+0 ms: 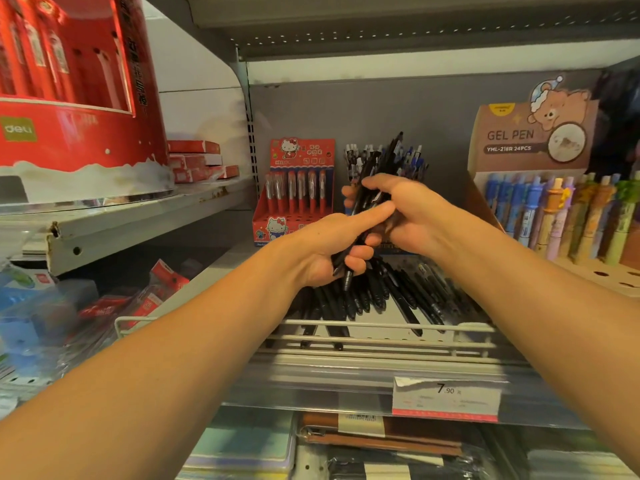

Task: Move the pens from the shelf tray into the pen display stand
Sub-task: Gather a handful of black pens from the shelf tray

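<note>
Several black pens (398, 296) lie loose in the shelf tray (381, 344), behind its white wire front rail. My left hand (329, 247) grips the lower end of a bundle of black pens (375, 188) above the tray, forefinger stretched along it. My right hand (412, 216) holds the same bundle higher up, thumb on top. Directly behind the hands stands the pen display stand (388, 157), with several dark and blue pens upright in it; its lower part is hidden by my hands.
A red Hello Kitty pen box (298, 188) stands left of the stand. A brown GEL PEN display (533, 161) with coloured pens fills the right. A big red deli drum (76, 91) sits on the upper left shelf. A 7.90 price tag (446, 398) hangs below the tray.
</note>
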`<state>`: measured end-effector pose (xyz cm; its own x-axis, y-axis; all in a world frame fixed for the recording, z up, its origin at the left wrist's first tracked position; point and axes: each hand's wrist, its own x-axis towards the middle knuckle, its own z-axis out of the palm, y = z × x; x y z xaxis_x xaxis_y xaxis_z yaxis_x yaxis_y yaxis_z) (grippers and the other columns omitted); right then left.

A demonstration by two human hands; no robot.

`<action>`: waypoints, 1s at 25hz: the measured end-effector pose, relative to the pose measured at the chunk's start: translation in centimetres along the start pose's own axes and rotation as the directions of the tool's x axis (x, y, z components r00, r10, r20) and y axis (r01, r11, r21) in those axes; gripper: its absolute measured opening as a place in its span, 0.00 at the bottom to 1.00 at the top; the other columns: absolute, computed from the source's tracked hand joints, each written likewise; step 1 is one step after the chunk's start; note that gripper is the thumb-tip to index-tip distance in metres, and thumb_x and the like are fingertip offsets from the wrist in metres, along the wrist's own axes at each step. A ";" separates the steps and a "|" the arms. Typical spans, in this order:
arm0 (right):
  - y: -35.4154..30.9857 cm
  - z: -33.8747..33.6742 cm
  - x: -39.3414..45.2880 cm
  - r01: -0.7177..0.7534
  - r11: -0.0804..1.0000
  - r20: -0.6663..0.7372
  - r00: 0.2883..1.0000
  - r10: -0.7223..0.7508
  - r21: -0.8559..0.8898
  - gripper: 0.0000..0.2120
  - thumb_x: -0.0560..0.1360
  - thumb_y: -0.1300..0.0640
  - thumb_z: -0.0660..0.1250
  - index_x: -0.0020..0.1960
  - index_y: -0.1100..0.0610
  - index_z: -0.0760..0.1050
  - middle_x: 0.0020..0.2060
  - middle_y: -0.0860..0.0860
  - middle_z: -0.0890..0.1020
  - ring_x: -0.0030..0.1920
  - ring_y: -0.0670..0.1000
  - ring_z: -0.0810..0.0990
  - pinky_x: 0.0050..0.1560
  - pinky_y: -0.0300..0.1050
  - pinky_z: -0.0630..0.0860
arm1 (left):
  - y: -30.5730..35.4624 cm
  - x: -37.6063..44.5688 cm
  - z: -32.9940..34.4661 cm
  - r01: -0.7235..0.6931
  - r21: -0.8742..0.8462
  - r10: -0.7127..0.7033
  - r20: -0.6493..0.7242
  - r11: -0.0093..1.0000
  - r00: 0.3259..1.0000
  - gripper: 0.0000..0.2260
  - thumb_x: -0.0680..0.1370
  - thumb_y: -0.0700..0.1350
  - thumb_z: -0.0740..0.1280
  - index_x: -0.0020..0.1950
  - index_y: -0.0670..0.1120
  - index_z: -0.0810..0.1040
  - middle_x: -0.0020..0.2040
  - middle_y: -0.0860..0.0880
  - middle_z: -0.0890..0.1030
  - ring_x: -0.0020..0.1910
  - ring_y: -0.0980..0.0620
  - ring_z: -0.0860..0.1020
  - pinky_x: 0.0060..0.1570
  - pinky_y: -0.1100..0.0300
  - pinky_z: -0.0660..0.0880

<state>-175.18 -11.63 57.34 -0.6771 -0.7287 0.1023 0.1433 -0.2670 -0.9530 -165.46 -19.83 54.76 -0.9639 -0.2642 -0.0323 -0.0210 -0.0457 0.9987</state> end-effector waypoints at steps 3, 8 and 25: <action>-0.1 -0.2 0.0 -0.020 0.998 0.034 0.999 0.018 0.062 0.11 0.83 0.57 0.62 0.62 0.62 0.75 0.41 0.55 0.87 0.44 0.53 0.86 0.39 0.49 0.83 | -0.2 -0.1 -0.1 0.010 0.063 -0.008 -0.022 0.998 1.000 0.07 0.79 0.46 0.71 0.49 0.45 0.74 0.31 0.51 0.70 0.23 0.59 0.61 0.19 0.68 0.59; -0.3 -0.3 0.8 0.000 0.986 -0.015 1.000 0.003 0.168 0.11 0.84 0.58 0.59 0.61 0.63 0.73 0.42 0.57 0.87 0.46 0.56 0.84 0.44 0.53 0.79 | -0.1 -0.5 -0.2 0.114 0.094 -0.114 0.002 0.989 0.993 0.07 0.80 0.44 0.70 0.55 0.43 0.76 0.31 0.51 0.73 0.22 0.59 0.62 0.19 0.68 0.58; 0.6 1.5 -2.2 -0.013 0.997 0.173 0.985 0.025 -0.071 0.08 0.84 0.62 0.60 0.55 0.66 0.74 0.33 0.60 0.85 0.31 0.55 0.86 0.29 0.46 0.82 | 1.0 0.1 -1.3 -0.245 -0.116 0.179 -0.406 0.963 0.896 0.11 0.78 0.51 0.72 0.50 0.45 0.78 0.32 0.50 0.74 0.26 0.54 0.70 0.30 0.60 0.64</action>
<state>-172.54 -11.11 56.95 -0.5382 -0.8333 0.1259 0.1009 -0.2120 -0.9720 -165.23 -21.14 55.67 -0.7601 -0.6357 0.1347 0.2467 -0.0905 0.9648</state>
